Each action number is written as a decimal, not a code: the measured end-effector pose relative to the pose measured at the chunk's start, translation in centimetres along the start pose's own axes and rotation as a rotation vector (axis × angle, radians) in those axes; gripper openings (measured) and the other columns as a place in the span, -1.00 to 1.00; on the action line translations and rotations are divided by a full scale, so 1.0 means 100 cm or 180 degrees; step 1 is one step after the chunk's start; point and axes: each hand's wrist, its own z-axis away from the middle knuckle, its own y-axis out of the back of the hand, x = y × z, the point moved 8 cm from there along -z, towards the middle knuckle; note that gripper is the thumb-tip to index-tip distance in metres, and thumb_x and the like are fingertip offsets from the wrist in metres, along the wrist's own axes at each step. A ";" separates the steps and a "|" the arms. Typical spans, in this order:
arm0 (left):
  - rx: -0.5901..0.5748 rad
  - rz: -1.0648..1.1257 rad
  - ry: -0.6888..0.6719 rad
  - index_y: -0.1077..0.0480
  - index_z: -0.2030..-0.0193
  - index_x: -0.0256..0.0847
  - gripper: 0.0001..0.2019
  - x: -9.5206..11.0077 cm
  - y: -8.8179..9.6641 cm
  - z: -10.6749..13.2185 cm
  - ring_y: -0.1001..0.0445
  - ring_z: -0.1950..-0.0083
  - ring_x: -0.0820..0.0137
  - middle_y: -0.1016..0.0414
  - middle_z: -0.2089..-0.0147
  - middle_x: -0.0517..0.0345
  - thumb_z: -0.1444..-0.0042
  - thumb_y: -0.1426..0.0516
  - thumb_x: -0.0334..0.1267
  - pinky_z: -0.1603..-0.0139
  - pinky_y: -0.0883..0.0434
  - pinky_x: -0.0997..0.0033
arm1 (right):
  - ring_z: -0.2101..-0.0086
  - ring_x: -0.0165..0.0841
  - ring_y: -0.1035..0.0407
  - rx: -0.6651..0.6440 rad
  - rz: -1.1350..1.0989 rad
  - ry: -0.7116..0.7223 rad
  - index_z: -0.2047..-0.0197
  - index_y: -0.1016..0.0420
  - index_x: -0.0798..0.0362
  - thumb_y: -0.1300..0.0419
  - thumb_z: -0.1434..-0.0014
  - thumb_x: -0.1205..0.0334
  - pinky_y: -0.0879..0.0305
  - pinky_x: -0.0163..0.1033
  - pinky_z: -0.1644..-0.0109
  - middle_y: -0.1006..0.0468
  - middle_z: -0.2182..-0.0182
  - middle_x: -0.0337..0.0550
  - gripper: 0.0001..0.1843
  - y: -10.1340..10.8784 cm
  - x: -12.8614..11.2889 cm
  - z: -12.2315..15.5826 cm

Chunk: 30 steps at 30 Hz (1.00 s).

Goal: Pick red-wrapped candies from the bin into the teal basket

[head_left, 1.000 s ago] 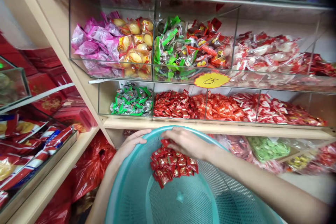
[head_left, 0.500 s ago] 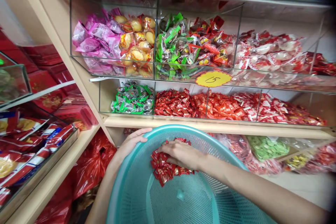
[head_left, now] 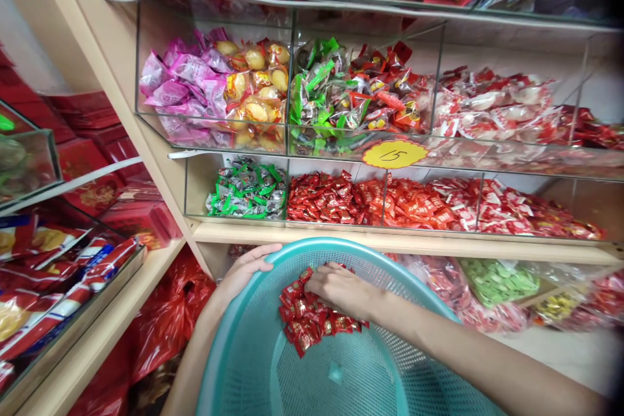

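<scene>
A large teal plastic basket (head_left: 244, 331) with mesh walls is tilted in front of me. My left hand (head_left: 246, 271) grips its upper left rim, fingers over the edge. Inside, a small heap of red-wrapped candies (head_left: 305, 322) lies against the far wall. Curled fingers of my right hand (head_left: 338, 287) are closed on candies at the top of this heap; the fingertips are partly hidden, so how many they hold does not show.
Beyond the basket, a wooden shelf edge (head_left: 414, 240) carries clear bins of green, red and orange candies (head_left: 419, 201). Above hangs a yellow "15" tag (head_left: 396, 154). Bagged snacks (head_left: 43, 292) lie on the left shelf, and a red plastic bag (head_left: 166, 318) is below.
The view has tilted up a little, so the shelves sit lower. My right hand's fingers have drawn in and curled at the candies. My left hand keeps its place on the rim.
</scene>
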 end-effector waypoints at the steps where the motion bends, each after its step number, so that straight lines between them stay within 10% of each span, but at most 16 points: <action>1: 0.0004 0.0000 0.0022 -0.49 0.06 -0.21 -0.53 0.000 0.000 0.000 -0.51 0.17 0.31 -0.61 0.09 0.13 0.22 -0.22 -0.40 0.17 -0.36 0.43 | 0.18 -0.31 -0.31 0.0002 0.0068 -0.0009 0.20 -0.36 0.04 0.05 -0.28 0.37 -0.19 -0.16 0.09 -0.50 0.28 -0.16 -0.82 -0.001 0.000 0.000; 9: -0.0050 0.0042 0.0002 -0.49 0.08 -0.18 -0.56 0.000 0.000 -0.001 -0.52 0.19 0.33 -0.60 0.07 0.15 0.20 -0.22 -0.41 0.18 -0.37 0.43 | 0.20 -0.34 -0.33 0.0193 0.0346 0.0100 0.20 -0.37 0.05 0.05 -0.27 0.40 -0.19 -0.18 0.09 -0.48 0.24 -0.13 -0.81 0.000 -0.005 0.004; 14: -0.0108 0.0112 0.0058 -0.49 0.07 -0.15 -0.57 -0.004 0.001 -0.005 -0.53 0.21 0.34 -0.63 0.19 0.19 0.19 -0.21 -0.41 0.17 -0.37 0.43 | 0.22 -0.34 -0.32 0.0568 -0.0013 0.0165 0.12 -0.35 0.07 0.01 -0.23 0.31 -0.17 -0.20 0.10 -0.47 0.25 -0.10 -0.82 0.046 0.009 0.009; 19: -0.0101 0.0126 0.0091 -0.49 0.07 -0.15 -0.56 -0.006 0.002 -0.006 -0.54 0.19 0.31 -0.63 0.19 0.18 0.20 -0.22 -0.39 0.15 -0.38 0.41 | 0.26 -0.34 -0.35 0.1199 -0.0126 -0.1213 0.17 -0.31 0.11 0.03 -0.23 0.31 -0.18 -0.27 0.20 -0.48 0.26 -0.05 -0.84 0.097 0.087 0.009; 24: 0.0028 0.0077 0.0051 -0.51 0.11 -0.16 -0.57 -0.003 0.003 -0.004 -0.53 0.16 0.29 -0.62 0.14 0.16 0.23 -0.22 -0.39 0.15 -0.37 0.41 | 0.16 -0.19 -0.43 0.0521 -0.0024 -0.2742 0.03 -0.29 0.19 -0.11 -0.15 0.24 -0.24 -0.25 0.21 -0.51 0.16 0.14 -0.67 0.083 0.152 0.009; 30: 0.0108 0.0005 0.0114 -0.50 0.08 -0.16 -0.55 -0.002 0.004 -0.002 -0.52 0.18 0.29 -0.62 0.21 0.15 0.23 -0.23 -0.38 0.16 -0.36 0.40 | 0.13 -0.09 -0.44 0.0210 -0.0178 -0.3073 0.09 -0.44 0.22 -0.25 -0.03 0.16 -0.32 -0.20 0.16 -0.51 0.13 0.23 -0.59 0.069 0.172 0.002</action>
